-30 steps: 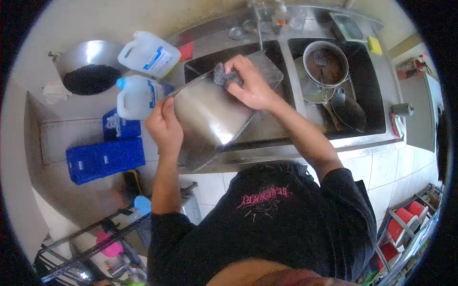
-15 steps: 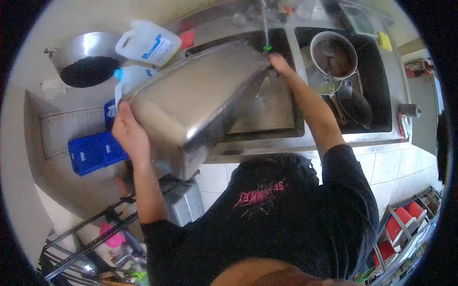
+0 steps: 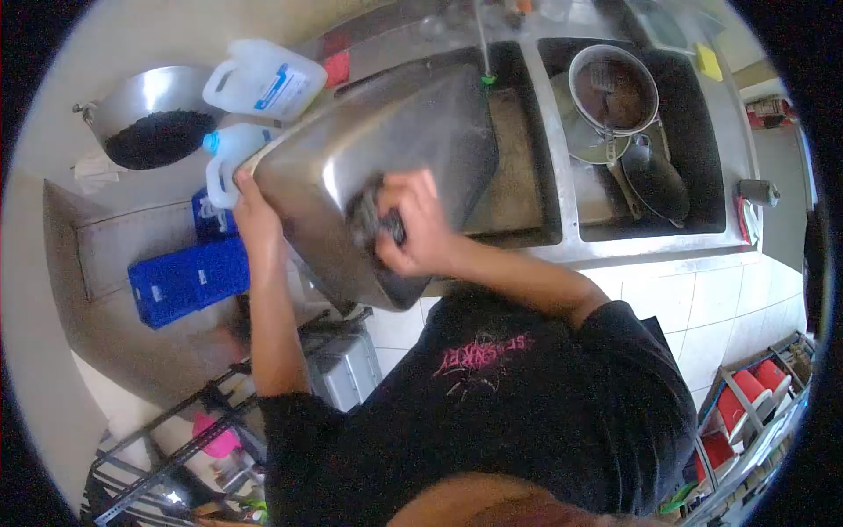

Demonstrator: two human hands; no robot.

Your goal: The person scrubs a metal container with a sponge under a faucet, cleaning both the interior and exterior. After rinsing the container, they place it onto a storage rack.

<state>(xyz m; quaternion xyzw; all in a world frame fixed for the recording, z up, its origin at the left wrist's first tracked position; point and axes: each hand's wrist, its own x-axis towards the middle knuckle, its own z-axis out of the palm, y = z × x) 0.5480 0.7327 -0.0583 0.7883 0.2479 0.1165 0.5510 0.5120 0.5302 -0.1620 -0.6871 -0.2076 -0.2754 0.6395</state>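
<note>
A large, deep stainless-steel pan (image 3: pixel 413 132) is tilted over the left sink basin, its outer bottom and one side facing me. My left hand (image 3: pixel 256 211) is closed on the pan's left rim. Against the near side of the pan, my right hand (image 3: pixel 417 224) presses a dark grey scouring pad (image 3: pixel 364 215), blurred by motion. The fingers are wrapped round the pad. A thin stream of water (image 3: pixel 482 39) falls beyond the pan's far end, by a green tap tip (image 3: pixel 488 80).
Two plastic jugs (image 3: pixel 268 83) stand left of the pan, near a big metal wok (image 3: pixel 162 88) and blue baskets (image 3: pixel 189 281). The right basin holds a pot (image 3: pixel 637 88) with a spatula and a black frying pan (image 3: pixel 654 189). A yellow sponge (image 3: pixel 708 62) lies at the back right.
My right hand has left the pan's far right edge and now presses the scouring pad on its near side. The pan has turned, showing more of that side; my left hand still grips it.
</note>
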